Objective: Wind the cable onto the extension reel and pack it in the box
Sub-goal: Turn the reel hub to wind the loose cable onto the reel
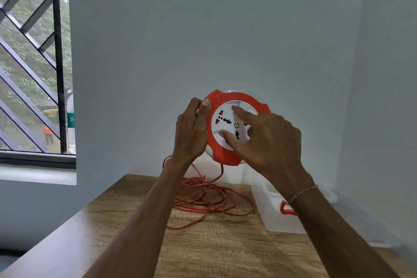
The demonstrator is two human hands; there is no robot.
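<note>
Holding the extension reel point(237, 128) up in the air above the far end of the table point(214, 250), the person has the left hand point(191, 133) closed around its orange rim on the left side, thumb on the front edge. The right hand point(264, 140) lies spread on the white socket face, fingers extended and pressing rather than gripping, likely ready to turn the inner disc. Rigid plastic like this reel should be light and firm to hold, best steadied by the rim while the centre turns. From its underside the cable point(203, 198) drops to the table, where most of it lies in a loose orange tangle, thin, limp and apt to snag or knot as it feeds in; its plug point(206, 179) rests at the far edge of the heap. Right of the tangle stands the box point(273, 216), clear plastic with an orange clasp, partly hidden behind the right forearm. A barred window point(33, 63) fills the left.
</note>
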